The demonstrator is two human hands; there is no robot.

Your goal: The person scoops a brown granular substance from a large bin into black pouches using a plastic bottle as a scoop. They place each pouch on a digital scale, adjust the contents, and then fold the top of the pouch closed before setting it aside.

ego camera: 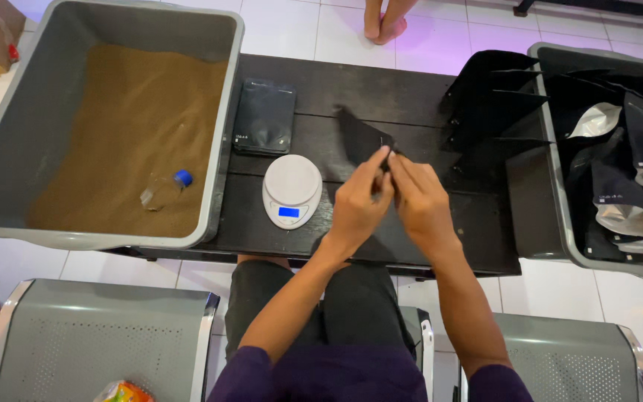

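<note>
Hands (pixel 388 197) pinch black pouch (pixel 362 138); grey tub (pixel 9 149) holds brown powder (pixel 128 134).

Your left hand (pixel 359 205) and right hand (pixel 420 202) pinch a matt black pouch (pixel 362 138) that looks like thin plastic film. Beside you, the small scale (pixel 292 190) has a smooth white plastic body. The table (pixel 411 97) looks like dark painted wood planks with a dull sheen. The grey tub (pixel 9 126) is smooth plastic holding grainy brown powder (pixel 135 126), with a clear plastic bottle (pixel 164 190) on it. Some pouches in the right bin (pixel 560 208) show a shiny silver lining.
</note>
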